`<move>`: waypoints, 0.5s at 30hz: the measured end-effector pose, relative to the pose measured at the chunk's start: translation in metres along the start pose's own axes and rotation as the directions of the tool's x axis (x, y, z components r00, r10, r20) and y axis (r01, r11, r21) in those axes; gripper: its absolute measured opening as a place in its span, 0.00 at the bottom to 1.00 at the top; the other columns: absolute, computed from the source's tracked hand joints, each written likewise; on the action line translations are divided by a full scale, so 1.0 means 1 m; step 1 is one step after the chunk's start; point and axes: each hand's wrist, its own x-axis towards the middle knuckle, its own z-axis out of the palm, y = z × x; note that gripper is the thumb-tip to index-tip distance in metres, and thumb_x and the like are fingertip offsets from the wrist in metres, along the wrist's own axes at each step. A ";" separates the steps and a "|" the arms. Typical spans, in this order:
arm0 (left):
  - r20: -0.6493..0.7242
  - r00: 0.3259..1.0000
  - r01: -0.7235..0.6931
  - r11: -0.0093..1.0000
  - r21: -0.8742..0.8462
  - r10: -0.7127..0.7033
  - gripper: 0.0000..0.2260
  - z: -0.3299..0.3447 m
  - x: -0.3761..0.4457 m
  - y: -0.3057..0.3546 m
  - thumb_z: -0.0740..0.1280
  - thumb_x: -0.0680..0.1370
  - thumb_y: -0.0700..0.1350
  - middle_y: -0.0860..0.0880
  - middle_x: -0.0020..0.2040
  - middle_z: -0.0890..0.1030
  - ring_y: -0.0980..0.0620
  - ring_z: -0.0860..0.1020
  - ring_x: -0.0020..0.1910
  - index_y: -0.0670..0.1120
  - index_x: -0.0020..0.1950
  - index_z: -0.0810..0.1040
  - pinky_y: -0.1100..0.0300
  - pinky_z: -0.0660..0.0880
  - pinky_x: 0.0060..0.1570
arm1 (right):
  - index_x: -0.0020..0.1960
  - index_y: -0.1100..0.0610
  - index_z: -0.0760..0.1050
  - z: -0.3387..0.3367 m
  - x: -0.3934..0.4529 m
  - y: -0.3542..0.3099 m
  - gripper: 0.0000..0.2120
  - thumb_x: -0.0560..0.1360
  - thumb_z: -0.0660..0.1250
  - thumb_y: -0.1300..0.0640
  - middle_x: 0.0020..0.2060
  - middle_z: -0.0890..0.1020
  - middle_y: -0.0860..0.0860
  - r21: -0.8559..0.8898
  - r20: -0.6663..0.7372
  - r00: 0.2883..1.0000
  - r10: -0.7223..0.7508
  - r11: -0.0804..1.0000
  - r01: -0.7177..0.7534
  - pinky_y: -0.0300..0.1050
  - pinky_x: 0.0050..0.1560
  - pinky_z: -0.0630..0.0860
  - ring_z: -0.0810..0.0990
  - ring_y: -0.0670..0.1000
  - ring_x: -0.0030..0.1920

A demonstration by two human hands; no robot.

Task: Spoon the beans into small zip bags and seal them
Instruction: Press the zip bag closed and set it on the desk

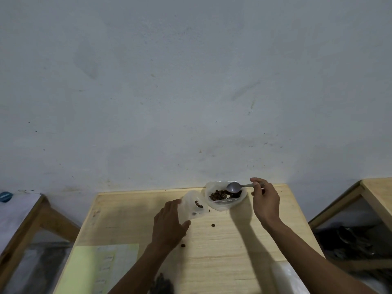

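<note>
A pale green sheet of paper [95,270] lies at the near left corner of the wooden tabletop [233,251]. A grey-white wall [191,81] rises behind the far edge. Wooden furniture stands on either side: a frame [27,225] left, a shelf [364,200] right.

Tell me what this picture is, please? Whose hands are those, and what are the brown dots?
No machine here: a person wears a camera on their head, so you see their own two arms from above, over a wooden table by a wall. The left hand holds a small bag with a few beans inside. The right hand pinches a spoon over a big bag full of brown beans. The brown dots are loose beans that lie on the table. A yellow-green sheet lies near the left corner.
</note>
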 end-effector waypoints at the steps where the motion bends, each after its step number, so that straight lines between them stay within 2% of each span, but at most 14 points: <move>1: -0.007 1.000 0.006 1.000 -0.005 -0.006 0.32 0.000 -0.001 -0.002 0.73 0.72 0.55 0.51 0.68 0.71 0.49 0.73 0.63 0.49 0.72 0.66 0.52 0.70 0.65 | 0.53 0.48 0.80 0.004 0.001 0.007 0.11 0.81 0.60 0.58 0.48 0.80 0.49 -0.017 -0.004 1.000 0.003 1.000 -0.003 0.52 0.52 0.77 0.82 0.55 0.48; 6: -0.036 0.999 0.020 1.000 -0.020 -0.020 0.32 -0.003 -0.004 -0.007 0.74 0.71 0.55 0.51 0.67 0.72 0.49 0.74 0.62 0.49 0.71 0.67 0.50 0.72 0.64 | 0.55 0.54 0.80 0.025 0.001 0.022 0.11 0.81 0.59 0.61 0.49 0.80 0.54 -0.075 -0.007 1.000 0.016 0.997 -0.017 0.52 0.55 0.75 0.79 0.55 0.50; 10: -0.051 0.998 0.022 0.999 -0.037 -0.023 0.32 -0.007 -0.008 -0.008 0.74 0.70 0.55 0.51 0.67 0.73 0.49 0.74 0.62 0.49 0.71 0.67 0.50 0.72 0.64 | 0.55 0.58 0.80 0.039 0.004 0.031 0.13 0.81 0.57 0.61 0.50 0.83 0.55 -0.057 0.049 0.969 0.243 0.969 -0.240 0.53 0.56 0.77 0.81 0.58 0.52; 12: -0.055 0.998 0.024 0.999 -0.040 -0.027 0.32 -0.009 -0.009 -0.008 0.74 0.71 0.55 0.51 0.68 0.72 0.49 0.74 0.63 0.49 0.71 0.67 0.51 0.71 0.65 | 0.53 0.58 0.81 0.043 0.008 0.032 0.13 0.80 0.58 0.61 0.45 0.83 0.54 -0.023 0.069 0.925 0.374 0.927 -0.374 0.54 0.52 0.78 0.82 0.60 0.48; 15: -0.073 0.997 0.020 0.999 -0.036 -0.022 0.32 -0.011 -0.013 -0.008 0.74 0.71 0.55 0.51 0.68 0.72 0.49 0.74 0.63 0.48 0.71 0.67 0.51 0.70 0.65 | 0.47 0.57 0.82 0.041 0.014 0.034 0.14 0.79 0.58 0.64 0.36 0.80 0.55 0.098 0.097 0.832 0.546 0.827 -0.554 0.48 0.34 0.73 0.78 0.56 0.33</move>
